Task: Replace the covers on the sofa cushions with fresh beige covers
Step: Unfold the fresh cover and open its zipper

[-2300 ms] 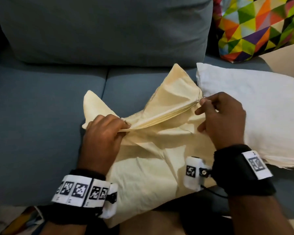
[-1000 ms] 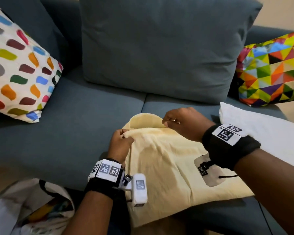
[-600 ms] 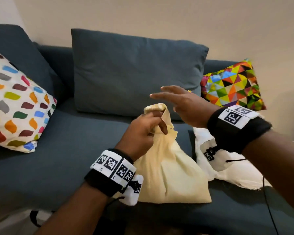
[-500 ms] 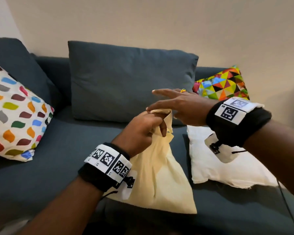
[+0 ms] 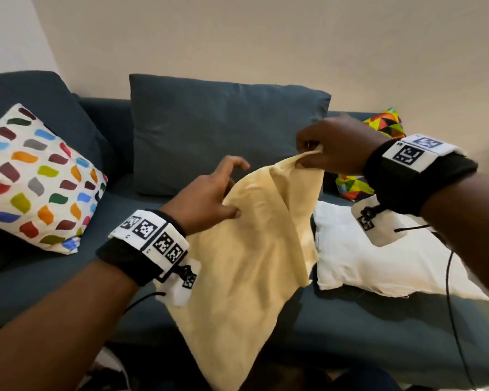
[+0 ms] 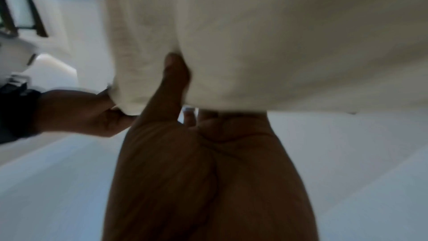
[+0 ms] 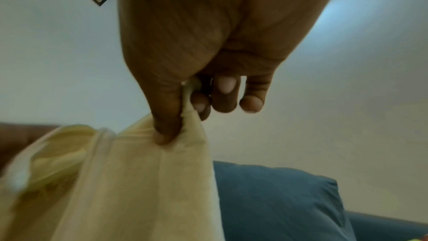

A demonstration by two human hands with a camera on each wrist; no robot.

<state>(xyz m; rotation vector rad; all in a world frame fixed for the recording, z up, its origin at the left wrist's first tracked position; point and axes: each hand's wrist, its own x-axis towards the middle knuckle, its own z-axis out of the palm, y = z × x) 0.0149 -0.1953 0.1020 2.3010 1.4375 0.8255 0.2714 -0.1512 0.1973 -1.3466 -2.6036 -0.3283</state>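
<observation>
a limp pale-yellow fabric cushion cover (image 5: pixel 246 266) is pinched by the right hand (image 5: pixel 332 145) and gripped by the left hand (image 5: pixel 206 197); a bare white cushion (image 5: pixel 384 266) lies beside it.

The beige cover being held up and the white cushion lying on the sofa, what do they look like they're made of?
Beige cover: thin woven cloth, probably cotton, matte; it hangs limp and creases where the right hand pinches it.
White cushion: bare insert in plain matte white fabric, likely cotton or a blend, with a soft filling; it lies puffed and wrinkled on the sofa.
</observation>
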